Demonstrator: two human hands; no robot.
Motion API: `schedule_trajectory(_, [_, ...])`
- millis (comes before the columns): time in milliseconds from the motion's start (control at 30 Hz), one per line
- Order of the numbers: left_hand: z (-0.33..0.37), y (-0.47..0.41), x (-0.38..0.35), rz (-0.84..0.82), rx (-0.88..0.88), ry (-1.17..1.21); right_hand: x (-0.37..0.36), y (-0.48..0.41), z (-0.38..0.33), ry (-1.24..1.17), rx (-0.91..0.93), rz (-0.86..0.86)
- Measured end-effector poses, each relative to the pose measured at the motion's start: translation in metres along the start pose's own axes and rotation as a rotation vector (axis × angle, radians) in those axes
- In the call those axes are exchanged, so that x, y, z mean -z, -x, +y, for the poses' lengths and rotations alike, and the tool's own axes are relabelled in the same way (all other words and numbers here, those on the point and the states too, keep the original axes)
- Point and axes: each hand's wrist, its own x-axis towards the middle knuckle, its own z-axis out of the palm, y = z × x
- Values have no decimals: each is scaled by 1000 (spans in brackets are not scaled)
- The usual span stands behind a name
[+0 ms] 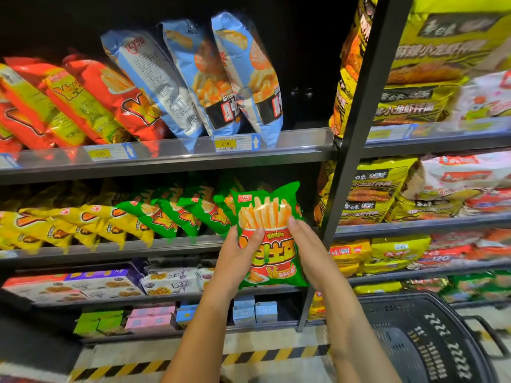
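A green snack bag [272, 217] with fries printed on its front is held upright in front of the second shelf. My left hand [235, 258] grips its left edge, thumb on the front. My right hand [309, 244] holds the right edge, with the fingers lying straight along the side. Behind the bag, a row of the same green bags [177, 214] leans on the shelf.
Blue bags [221, 78] and red bags [105, 100] stand on the upper shelf [166, 158]. Yellow bags [69, 225] lie left of the green ones. A black upright post [356, 134] divides the shelving. A black shopping basket [431, 338] sits at lower right, on the floor with striped tape [249, 357].
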Motion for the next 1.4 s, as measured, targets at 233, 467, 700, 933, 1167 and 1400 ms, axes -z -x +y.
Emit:
schedule_trajectory(233, [12, 18, 2, 30, -7, -117, -25, 15, -10, 228, 95, 114])
schedule_trajectory(467, [35, 25, 21, -91, 282, 275, -10, 27, 0, -341, -169, 42])
schedule_trajectory(700, [49, 26, 35, 0, 292, 438, -1, 32, 12, -641, -207, -38])
schedule_trajectory(933, [66, 34, 26, -88, 239, 225, -17, 26, -9, -213, -93, -14])
schedule_trajectory(1167, [41, 21, 16, 80, 204, -83, -40, 30, -38, 51, -39, -48])
schedule_trajectory(1400, [36, 31, 28, 56, 340, 482, -15, 33, -55, -217, -38, -135])
